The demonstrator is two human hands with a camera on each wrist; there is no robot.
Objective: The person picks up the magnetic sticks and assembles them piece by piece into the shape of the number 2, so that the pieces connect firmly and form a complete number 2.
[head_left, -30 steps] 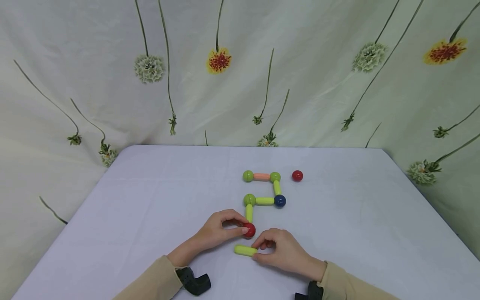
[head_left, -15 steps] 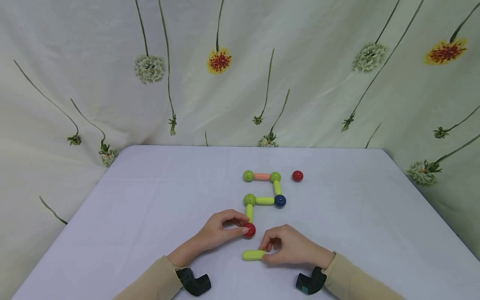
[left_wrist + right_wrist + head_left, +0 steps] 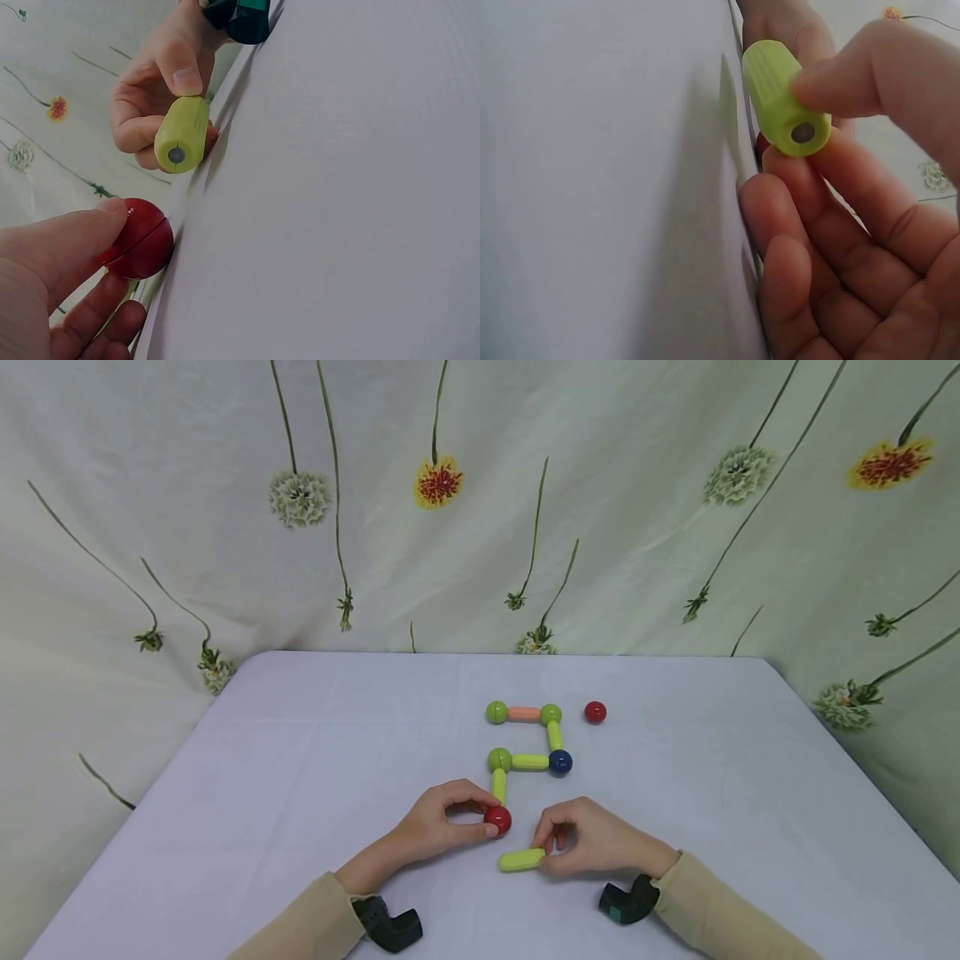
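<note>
Between thumb and fingers my left hand (image 3: 442,818) pinches a red ball (image 3: 498,821), which sits at the near end of a yellow-green rod (image 3: 498,787). My right hand (image 3: 596,839) holds a separate yellow-green magnetic rod (image 3: 521,860) by its right end. This rod points left, a little nearer to me than the red ball and apart from it. In the left wrist view the free end of the held rod (image 3: 180,139) shows a round metal tip, facing the red ball (image 3: 142,240). In the right wrist view the thumb presses the rod (image 3: 784,97) against the fingers.
Beyond the hands, a zigzag of joined pieces lies on the white table (image 3: 337,718): a green ball (image 3: 499,760), a dark blue ball (image 3: 560,762), another green ball (image 3: 551,714), an orange rod (image 3: 523,714) and yellow-green rods. A loose red ball (image 3: 595,712) lies to its right.
My right hand has moved right with the yellow-green rod, away from beneath the red ball. The left hand stays on the red ball, and the zigzag has not moved.
</note>
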